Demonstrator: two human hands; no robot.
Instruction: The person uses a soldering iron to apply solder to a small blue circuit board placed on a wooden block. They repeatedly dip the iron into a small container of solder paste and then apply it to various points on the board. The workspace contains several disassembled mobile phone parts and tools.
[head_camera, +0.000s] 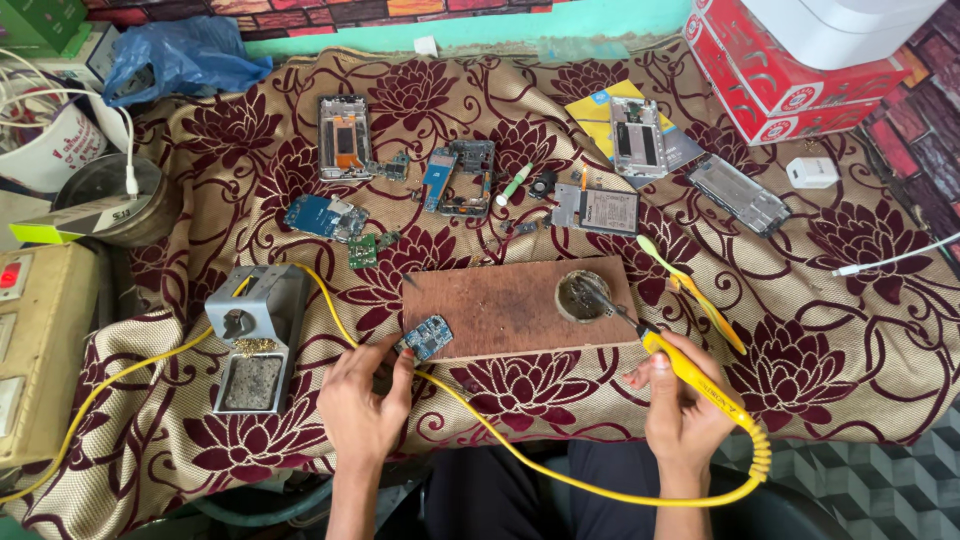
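Right hand closed round yellow soldering iron, long axis up-left, tip dipped in round tin on wooden board; left hand pinching blue circuit board at board's near-left edge, well left of tip.

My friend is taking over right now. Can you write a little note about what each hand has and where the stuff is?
Left hand: pinches the small blue circuit board at the wooden board's near left corner.
Right hand: grips the yellow soldering iron, its tip dipped in the round tin on the wooden board.
Done: iron off its grey stand.
Left: tip not yet on the circuit board.
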